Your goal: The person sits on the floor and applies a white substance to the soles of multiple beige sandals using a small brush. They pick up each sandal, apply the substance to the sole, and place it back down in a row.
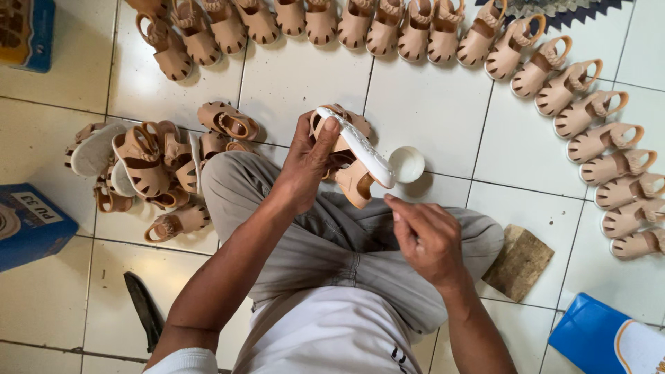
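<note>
At far left a heap of tan woven-strap sandals (149,170) lies on the glossy white tile floor (429,131). The left hand (308,163) clamps its fingers around a small tan sandal (350,156), pale textured sole up, above the crossed legs. The right hand (426,235) hovers just below it, fingers curled together. Beyond sits a round white cup (406,164); a curved row of sandals (596,131) lines the right.

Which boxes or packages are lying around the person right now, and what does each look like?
Blue box: floor at left edge, beside the pile of tan sandals; rectangular, pale label on top.
Blue box: top-left corner, cut off by the frame; orange-brown picture on top.
Blue package: bottom-right corner; blue with a white panel and an orange curve.
No signs or screens show.
</note>
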`<action>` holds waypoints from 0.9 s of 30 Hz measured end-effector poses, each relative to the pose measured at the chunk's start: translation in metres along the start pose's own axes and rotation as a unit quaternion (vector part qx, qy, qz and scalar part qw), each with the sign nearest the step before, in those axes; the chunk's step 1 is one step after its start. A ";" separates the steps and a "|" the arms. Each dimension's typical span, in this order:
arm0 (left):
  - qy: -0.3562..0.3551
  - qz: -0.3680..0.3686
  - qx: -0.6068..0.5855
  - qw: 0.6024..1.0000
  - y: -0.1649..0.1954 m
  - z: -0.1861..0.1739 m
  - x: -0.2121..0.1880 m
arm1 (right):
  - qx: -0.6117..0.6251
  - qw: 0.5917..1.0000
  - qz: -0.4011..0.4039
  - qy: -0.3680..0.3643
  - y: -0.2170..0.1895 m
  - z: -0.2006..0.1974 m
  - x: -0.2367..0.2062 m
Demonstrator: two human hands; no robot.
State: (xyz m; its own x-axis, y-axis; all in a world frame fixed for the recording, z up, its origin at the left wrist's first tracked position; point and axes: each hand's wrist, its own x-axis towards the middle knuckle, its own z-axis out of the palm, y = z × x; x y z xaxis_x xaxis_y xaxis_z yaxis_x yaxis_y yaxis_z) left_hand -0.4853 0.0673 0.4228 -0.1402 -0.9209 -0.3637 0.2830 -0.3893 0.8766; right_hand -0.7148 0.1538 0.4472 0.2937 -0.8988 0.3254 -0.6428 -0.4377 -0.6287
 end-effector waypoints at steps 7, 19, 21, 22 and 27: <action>0.008 0.018 -0.017 1.000 0.002 0.007 -0.008 | -0.137 0.986 -0.092 -0.017 -0.018 0.002 0.022; 0.000 0.036 -0.001 0.999 0.005 0.011 -0.012 | -0.222 0.965 -0.100 -0.093 -0.018 0.008 0.031; -0.005 0.034 0.007 0.999 0.005 0.011 -0.012 | -0.241 0.958 -0.094 -0.124 -0.019 0.007 0.031; -0.010 0.032 0.008 0.999 0.005 0.011 -0.012 | -0.251 0.954 -0.089 -0.140 -0.020 0.006 0.030; -0.004 0.025 0.008 1.000 0.006 0.001 -0.007 | -0.168 0.980 -0.106 -0.031 -0.008 -0.011 0.000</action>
State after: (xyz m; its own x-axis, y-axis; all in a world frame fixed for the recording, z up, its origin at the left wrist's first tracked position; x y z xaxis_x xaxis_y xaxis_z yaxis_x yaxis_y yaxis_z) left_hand -0.4831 0.0712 0.4307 -0.1343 -0.9387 -0.3176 0.2754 -0.3432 0.8980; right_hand -0.7175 0.1572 0.4598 0.4811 -0.7935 0.3727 -0.7564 -0.5906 -0.2811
